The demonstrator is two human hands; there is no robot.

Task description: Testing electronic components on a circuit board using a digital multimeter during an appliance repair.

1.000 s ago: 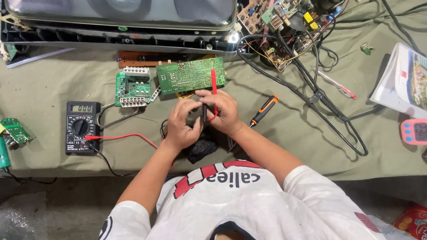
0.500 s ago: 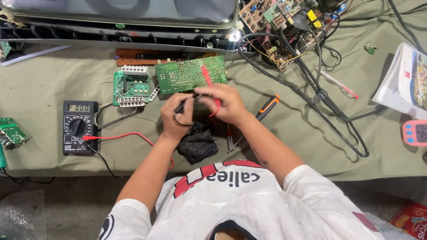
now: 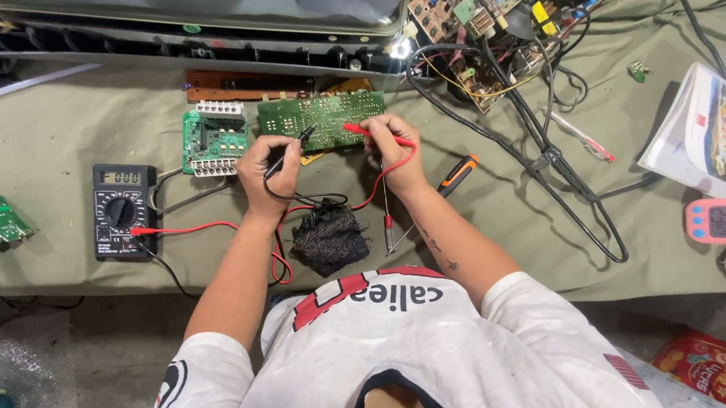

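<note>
Both hands have parted and moved up from the table centre to the green board, each now carrying its own probe. Left hand is closed around the black probe; right hand is closed around the red probe. Count: two probes, one meter, one orange-handled screwdriver, one dark cloth, one pink timer, and at least four circuit boards in view. The green board is a flat rectangle, solder side up, long axis running left to right, lying on the olive cover just below the long metal housing and touching a smaller green board with white terminals on its left. The black probe is slim, long axis tilted up and to the right, tip at the board's lower left edge. The red probe lies nearly level, tip pointing left onto the board's lower edge. The two tips stand near each other but apart. Red and black leads run from the probes back to the meter at the left. The cloth lies between the forearms, below the hands.
</note>
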